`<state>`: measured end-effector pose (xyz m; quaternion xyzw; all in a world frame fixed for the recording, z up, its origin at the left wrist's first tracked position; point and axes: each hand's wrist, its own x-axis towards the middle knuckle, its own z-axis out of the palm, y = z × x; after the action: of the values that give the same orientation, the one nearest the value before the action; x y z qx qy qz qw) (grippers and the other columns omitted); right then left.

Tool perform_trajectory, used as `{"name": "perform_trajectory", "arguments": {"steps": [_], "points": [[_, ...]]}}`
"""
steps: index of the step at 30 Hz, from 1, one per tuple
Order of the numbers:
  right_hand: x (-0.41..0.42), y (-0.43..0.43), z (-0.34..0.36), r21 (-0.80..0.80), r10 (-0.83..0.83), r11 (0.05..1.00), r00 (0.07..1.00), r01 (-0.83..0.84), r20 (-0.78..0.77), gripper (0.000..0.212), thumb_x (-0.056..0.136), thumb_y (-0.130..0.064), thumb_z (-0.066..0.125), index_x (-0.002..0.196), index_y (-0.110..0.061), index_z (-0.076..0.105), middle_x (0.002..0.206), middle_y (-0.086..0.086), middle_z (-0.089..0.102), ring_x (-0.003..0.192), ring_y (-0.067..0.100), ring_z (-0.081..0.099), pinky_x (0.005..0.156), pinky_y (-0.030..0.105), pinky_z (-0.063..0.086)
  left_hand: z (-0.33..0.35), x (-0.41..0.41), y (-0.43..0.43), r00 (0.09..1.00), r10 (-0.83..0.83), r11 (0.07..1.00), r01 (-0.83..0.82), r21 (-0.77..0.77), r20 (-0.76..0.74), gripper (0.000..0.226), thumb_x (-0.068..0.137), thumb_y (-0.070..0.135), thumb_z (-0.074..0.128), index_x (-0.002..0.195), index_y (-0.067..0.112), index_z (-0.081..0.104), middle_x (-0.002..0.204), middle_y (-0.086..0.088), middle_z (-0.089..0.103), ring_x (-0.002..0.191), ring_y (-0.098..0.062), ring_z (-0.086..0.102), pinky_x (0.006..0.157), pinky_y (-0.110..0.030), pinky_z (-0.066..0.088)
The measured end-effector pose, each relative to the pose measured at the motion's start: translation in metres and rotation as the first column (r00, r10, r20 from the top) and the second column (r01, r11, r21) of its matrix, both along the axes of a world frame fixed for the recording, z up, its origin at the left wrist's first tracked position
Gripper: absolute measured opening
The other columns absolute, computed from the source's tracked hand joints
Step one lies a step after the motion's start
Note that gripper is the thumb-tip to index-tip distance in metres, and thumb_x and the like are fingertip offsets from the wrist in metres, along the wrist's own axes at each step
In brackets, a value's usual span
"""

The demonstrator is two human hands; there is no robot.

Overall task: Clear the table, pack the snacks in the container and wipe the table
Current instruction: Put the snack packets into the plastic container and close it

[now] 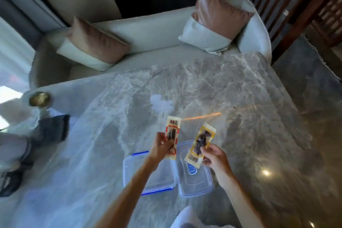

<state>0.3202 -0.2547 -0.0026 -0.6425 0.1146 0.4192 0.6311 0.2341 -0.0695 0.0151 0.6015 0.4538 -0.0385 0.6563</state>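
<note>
Step in hand: packing snacks; left hand pinches red-edged packet by lower half; right hand pinches yellow-edged packet at lower side; both packets held above clear container parts on marble table; which part is lid, cannot tell; next move likely needs lowering packets flat inside, then release.

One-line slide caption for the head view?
Left hand holds the red-edged packet, right hand the yellow-edged packet, above the container and blue-edged lid on the marble table.
</note>
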Motion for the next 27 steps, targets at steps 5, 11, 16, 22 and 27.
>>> {"name": "perform_trajectory", "arguments": {"steps": [5,11,16,22,27], "points": [[-0.075,0.078,0.036,-0.005,0.343,0.939,0.936,-0.344,0.083,0.012,0.091,-0.003,0.06,0.084,-0.012,0.06,0.07,0.003,0.063,0.049,0.004,0.054,0.047,0.014,0.039,0.028,-0.082,0.024,0.995,0.091,0.996,-0.091,-0.014,0.031,0.009,0.097,0.005,0.049,0.097,0.012,0.044,0.079,-0.005,0.055,0.058,-0.011,0.054,0.048,-0.02,0.047],[-0.135,0.135,0.047,-0.083,0.376,0.927,0.908,-0.367,0.185,0.006,0.088,-0.012,0.067,0.087,-0.016,0.063,0.071,0.0,0.068,0.058,0.007,0.062,0.056,0.019,0.051,0.051,-0.148,0.049,0.97,0.149,0.986,-0.13,-0.108,0.191,0.026,0.086,0.012,0.069,0.1,0.011,0.047,0.084,-0.006,0.058,0.065,-0.013,0.057,0.056,-0.024,0.048],[-0.159,0.143,0.042,-0.082,0.347,0.938,0.922,-0.337,0.17,0.017,0.091,-0.01,0.064,0.103,-0.009,0.052,0.076,0.005,0.067,0.052,0.008,0.064,0.049,0.024,0.051,0.049,-0.18,0.071,0.97,-0.002,0.998,0.017,-0.06,0.242,0.046,0.077,0.001,0.064,0.116,-0.009,0.041,0.099,-0.018,0.053,0.071,-0.023,0.054,0.056,-0.025,0.047],[-0.138,0.128,0.061,-0.098,0.302,0.953,0.931,-0.287,0.207,0.024,0.09,-0.02,0.066,0.114,-0.022,0.061,0.092,-0.003,0.071,0.076,0.008,0.067,0.057,0.021,0.055,0.044,-0.187,0.099,0.936,-0.302,0.952,0.305,0.012,0.18,0.043,0.087,-0.017,0.052,0.128,-0.01,0.042,0.107,-0.016,0.05,0.071,-0.013,0.051,0.058,-0.018,0.046],[-0.125,0.122,0.069,-0.122,0.396,0.917,0.9,-0.379,0.182,0.023,0.091,-0.013,0.065,0.109,0.0,0.065,0.079,0.0,0.067,0.061,0.007,0.059,0.051,0.019,0.047,0.04,-0.184,0.107,0.931,-0.302,0.946,0.319,-0.054,0.205,0.036,0.087,-0.01,0.059,0.122,-0.005,0.055,0.099,-0.014,0.059,0.067,-0.011,0.056,0.061,-0.017,0.049]]}}
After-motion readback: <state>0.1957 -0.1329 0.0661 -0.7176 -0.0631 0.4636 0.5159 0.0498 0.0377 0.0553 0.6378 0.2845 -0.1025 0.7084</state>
